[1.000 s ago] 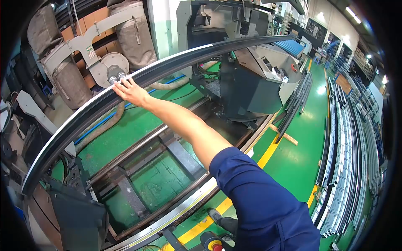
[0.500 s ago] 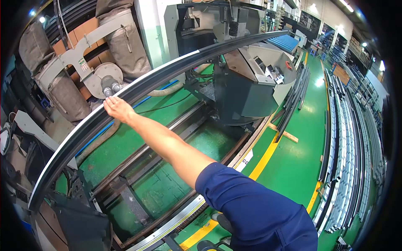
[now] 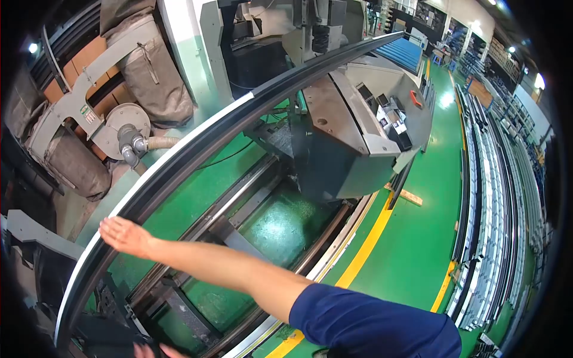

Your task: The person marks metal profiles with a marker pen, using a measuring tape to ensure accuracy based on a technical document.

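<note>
A long dark profile (image 3: 179, 152), with a white outer edge along its near part, runs in an arc from the lower left to the upper right; the wide lens bends it. My right hand (image 3: 126, 236) is on its near part, with the fingers over the white edge. The thumb is hidden. At the bottom left edge, my left hand (image 3: 156, 352) shows only a few fingers, apart from one another, with nothing visible in them. Below the profile lies a machine bed with metal rails (image 3: 239, 194).
A grey machine housing (image 3: 340, 161) stands beyond the rails, with small items and an orange-handled tool (image 3: 416, 99) on top. Dust collector bags (image 3: 158, 77) hang at the left. Bundles of long profiles (image 3: 492, 238) lie along the right, beyond a yellow floor line (image 3: 373, 244).
My right hand has moved down and left along the profile towards its near end. Fingers of my left hand have come into view at the bottom. The camera view has shifted.
</note>
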A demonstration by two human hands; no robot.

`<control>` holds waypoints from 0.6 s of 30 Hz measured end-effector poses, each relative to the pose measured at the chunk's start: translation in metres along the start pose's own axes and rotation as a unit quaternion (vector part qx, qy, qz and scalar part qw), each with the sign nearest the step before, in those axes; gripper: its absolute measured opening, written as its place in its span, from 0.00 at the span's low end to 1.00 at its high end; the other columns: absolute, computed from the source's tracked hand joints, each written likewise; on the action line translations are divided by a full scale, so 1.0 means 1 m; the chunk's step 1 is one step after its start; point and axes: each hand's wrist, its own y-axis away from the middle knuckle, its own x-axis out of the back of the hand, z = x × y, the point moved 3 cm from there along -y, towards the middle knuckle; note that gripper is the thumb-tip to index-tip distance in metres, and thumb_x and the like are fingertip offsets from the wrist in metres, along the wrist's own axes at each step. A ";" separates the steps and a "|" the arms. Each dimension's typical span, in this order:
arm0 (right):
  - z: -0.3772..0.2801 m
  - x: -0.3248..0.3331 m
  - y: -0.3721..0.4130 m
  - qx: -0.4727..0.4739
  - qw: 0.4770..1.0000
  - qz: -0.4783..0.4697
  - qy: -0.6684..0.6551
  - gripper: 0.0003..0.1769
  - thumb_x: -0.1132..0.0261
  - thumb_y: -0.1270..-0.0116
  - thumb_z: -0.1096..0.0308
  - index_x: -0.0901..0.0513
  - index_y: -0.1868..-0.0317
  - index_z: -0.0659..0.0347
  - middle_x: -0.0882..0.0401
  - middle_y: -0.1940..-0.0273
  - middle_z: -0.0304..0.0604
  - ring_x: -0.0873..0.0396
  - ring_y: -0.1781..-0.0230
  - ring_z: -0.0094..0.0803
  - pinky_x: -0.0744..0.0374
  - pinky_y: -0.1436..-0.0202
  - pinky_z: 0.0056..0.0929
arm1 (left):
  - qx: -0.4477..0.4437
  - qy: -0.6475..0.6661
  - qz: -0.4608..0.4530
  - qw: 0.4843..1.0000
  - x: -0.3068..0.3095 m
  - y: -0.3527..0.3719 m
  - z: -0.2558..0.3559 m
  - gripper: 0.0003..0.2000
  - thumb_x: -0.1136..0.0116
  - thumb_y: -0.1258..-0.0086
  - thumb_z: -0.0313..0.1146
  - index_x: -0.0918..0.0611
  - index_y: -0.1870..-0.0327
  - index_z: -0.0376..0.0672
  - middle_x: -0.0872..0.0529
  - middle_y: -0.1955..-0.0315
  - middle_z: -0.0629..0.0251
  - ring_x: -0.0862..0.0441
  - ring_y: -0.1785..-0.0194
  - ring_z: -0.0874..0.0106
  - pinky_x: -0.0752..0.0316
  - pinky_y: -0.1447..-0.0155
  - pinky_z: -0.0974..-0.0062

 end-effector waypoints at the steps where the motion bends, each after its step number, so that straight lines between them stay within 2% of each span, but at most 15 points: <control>1: -0.002 -0.002 0.001 -0.015 1.000 0.004 -0.017 0.25 0.42 0.38 0.68 0.24 0.40 0.70 0.22 0.39 0.54 0.25 0.35 0.44 0.30 0.28 0.42 | 0.029 0.088 0.024 0.995 -0.046 -0.056 0.024 0.13 0.45 0.24 0.28 0.24 0.43 0.31 0.28 0.36 0.45 0.28 0.34 0.47 0.33 0.30 0.51; 2: -0.002 -0.006 0.000 -0.032 0.999 0.014 -0.036 0.25 0.42 0.38 0.68 0.24 0.41 0.69 0.22 0.39 0.55 0.25 0.35 0.45 0.30 0.28 0.42 | 0.001 -0.026 -0.016 1.000 -0.085 -0.087 0.008 0.16 0.47 0.23 0.29 0.26 0.40 0.30 0.29 0.33 0.45 0.30 0.32 0.50 0.36 0.29 0.55; 3: -0.001 -0.005 -0.001 -0.037 0.998 0.013 -0.045 0.26 0.42 0.37 0.68 0.25 0.39 0.69 0.22 0.40 0.56 0.25 0.35 0.45 0.30 0.29 0.41 | 0.019 0.009 -0.003 1.000 -0.129 -0.117 -0.007 0.17 0.47 0.23 0.29 0.26 0.39 0.30 0.31 0.31 0.46 0.31 0.30 0.53 0.38 0.28 0.58; 4: -0.001 -0.004 -0.001 -0.044 0.997 0.010 -0.056 0.26 0.42 0.36 0.67 0.26 0.38 0.68 0.23 0.40 0.57 0.25 0.35 0.46 0.29 0.29 0.41 | 0.016 -0.029 0.039 0.999 -0.167 -0.135 -0.032 0.18 0.49 0.21 0.35 0.27 0.36 0.35 0.31 0.31 0.47 0.31 0.31 0.50 0.38 0.28 0.55; 6: -0.003 -0.001 -0.004 -0.074 0.995 0.033 -0.065 0.29 0.43 0.34 0.66 0.30 0.34 0.66 0.23 0.40 0.57 0.25 0.35 0.46 0.29 0.30 0.41 | 0.144 -0.135 0.100 0.975 -0.219 -0.147 -0.083 0.20 0.53 0.20 0.45 0.24 0.35 0.44 0.30 0.31 0.52 0.34 0.29 0.51 0.43 0.25 0.53; 8: -0.007 -0.017 -0.003 -0.073 0.996 0.025 -0.052 0.30 0.44 0.32 0.63 0.32 0.31 0.64 0.23 0.39 0.55 0.25 0.37 0.45 0.30 0.29 0.43 | 0.078 -0.234 0.111 0.963 -0.250 -0.137 -0.125 0.22 0.56 0.20 0.53 0.22 0.36 0.52 0.29 0.31 0.60 0.37 0.26 0.52 0.47 0.24 0.51; 9: -0.005 -0.011 -0.006 -0.063 0.997 0.025 -0.039 0.29 0.45 0.32 0.63 0.32 0.31 0.63 0.23 0.39 0.55 0.25 0.36 0.45 0.31 0.28 0.43 | 0.108 -0.225 0.138 0.959 -0.257 -0.129 -0.151 0.21 0.53 0.22 0.53 0.20 0.38 0.51 0.28 0.32 0.65 0.39 0.25 0.54 0.48 0.24 0.49; 10: -0.005 -0.002 -0.005 -0.053 0.998 0.021 -0.028 0.29 0.45 0.31 0.63 0.32 0.31 0.62 0.23 0.39 0.54 0.26 0.36 0.45 0.32 0.28 0.44 | 0.063 -0.258 0.113 0.957 -0.262 -0.127 -0.162 0.22 0.53 0.22 0.53 0.21 0.38 0.51 0.27 0.32 0.67 0.39 0.25 0.54 0.48 0.23 0.49; 12: -0.003 -0.008 -0.002 -0.045 0.992 -0.052 -0.103 0.32 0.41 0.32 0.58 0.33 0.30 0.62 0.25 0.37 0.54 0.27 0.34 0.45 0.35 0.27 0.44 | -0.024 -0.329 0.058 0.942 -0.251 -0.123 -0.164 0.22 0.52 0.23 0.54 0.22 0.37 0.51 0.27 0.32 0.69 0.39 0.25 0.55 0.49 0.23 0.50; 13: 0.004 -0.012 -0.004 -0.038 0.986 -0.085 -0.135 0.34 0.39 0.33 0.55 0.33 0.30 0.62 0.25 0.35 0.53 0.28 0.33 0.45 0.36 0.26 0.45 | -0.021 -0.289 0.066 0.955 -0.251 -0.123 -0.165 0.24 0.54 0.22 0.53 0.24 0.33 0.51 0.29 0.30 0.63 0.41 0.24 0.56 0.54 0.21 0.49; 14: 0.046 0.063 -0.008 0.010 0.963 -0.205 -0.173 0.47 0.32 0.42 0.40 0.33 0.30 0.63 0.30 0.31 0.54 0.33 0.28 0.45 0.41 0.23 0.45 | 0.026 -0.262 0.070 0.962 -0.249 -0.125 -0.169 0.24 0.55 0.22 0.53 0.26 0.31 0.52 0.31 0.29 0.61 0.42 0.23 0.56 0.56 0.21 0.49; 15: 0.074 0.087 0.005 0.016 0.975 -0.122 -0.185 0.58 0.29 0.53 0.31 0.32 0.30 0.64 0.34 0.29 0.55 0.36 0.26 0.47 0.44 0.21 0.47 | 0.074 -0.231 0.075 0.967 -0.249 -0.123 -0.175 0.25 0.57 0.21 0.53 0.27 0.30 0.52 0.32 0.29 0.58 0.44 0.23 0.56 0.57 0.21 0.49; 16: 0.119 0.139 0.012 0.045 0.976 -0.093 -0.190 0.56 0.30 0.50 0.31 0.32 0.31 0.65 0.34 0.29 0.55 0.38 0.25 0.49 0.44 0.21 0.50 | 0.122 -0.198 0.078 0.969 -0.248 -0.121 -0.181 0.25 0.58 0.21 0.53 0.28 0.29 0.52 0.34 0.28 0.55 0.45 0.22 0.56 0.59 0.20 0.49; 17: 0.165 0.190 0.021 0.052 0.982 -0.103 -0.148 0.55 0.31 0.49 0.30 0.32 0.31 0.64 0.34 0.29 0.55 0.38 0.26 0.51 0.43 0.22 0.53 | 0.112 -0.198 0.047 0.973 -0.245 -0.121 -0.186 0.27 0.63 0.19 0.54 0.30 0.27 0.52 0.38 0.26 0.49 0.48 0.21 0.55 0.62 0.20 0.48; 18: 0.215 0.226 0.038 0.020 0.985 -0.090 -0.148 0.54 0.32 0.48 0.30 0.31 0.32 0.64 0.32 0.31 0.56 0.37 0.27 0.52 0.41 0.23 0.53 | 0.117 -0.201 0.030 0.972 -0.243 -0.119 -0.193 0.27 0.67 0.19 0.55 0.31 0.26 0.53 0.40 0.25 0.49 0.50 0.20 0.55 0.64 0.20 0.49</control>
